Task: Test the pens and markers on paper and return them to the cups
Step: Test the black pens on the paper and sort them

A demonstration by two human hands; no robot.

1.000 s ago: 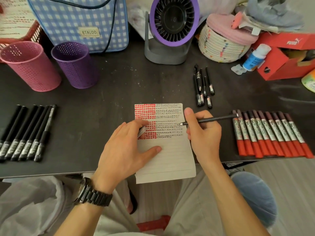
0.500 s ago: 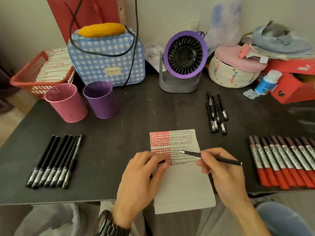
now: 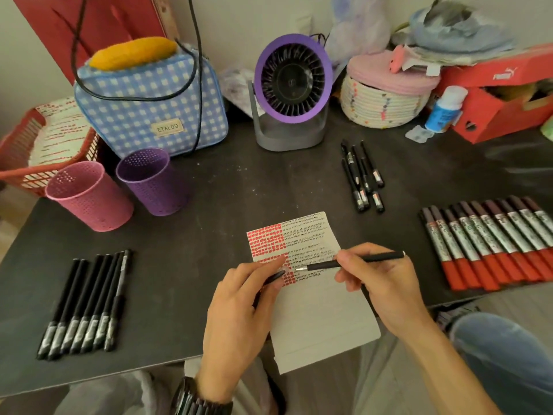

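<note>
A lined paper (image 3: 317,319) with red blocks and black scribbles lies at the table's front edge. My right hand (image 3: 380,283) pinches a thin black pen (image 3: 353,262), its silver tip pointing left just above the scribbles. My left hand (image 3: 239,304) holds the pen's black cap (image 3: 273,277) close to that tip. Several black pens (image 3: 86,307) lie in a row at the left. Several more black pens (image 3: 362,178) lie behind the paper. Red-capped markers (image 3: 490,244) are lined up at the right. A pink cup (image 3: 86,196) and a purple cup (image 3: 151,181) stand at the back left.
A purple desk fan (image 3: 291,94), a blue checked bag (image 3: 149,103), a woven basket (image 3: 386,100), a red shoebox (image 3: 502,97) and a small bottle (image 3: 444,109) crowd the back. A red tray (image 3: 33,163) of papers sits far left.
The pen tip has lifted off the paper and turned toward my left hand, which now brings the cap up near the tip. The camera has tilted up, showing more of the back.
</note>
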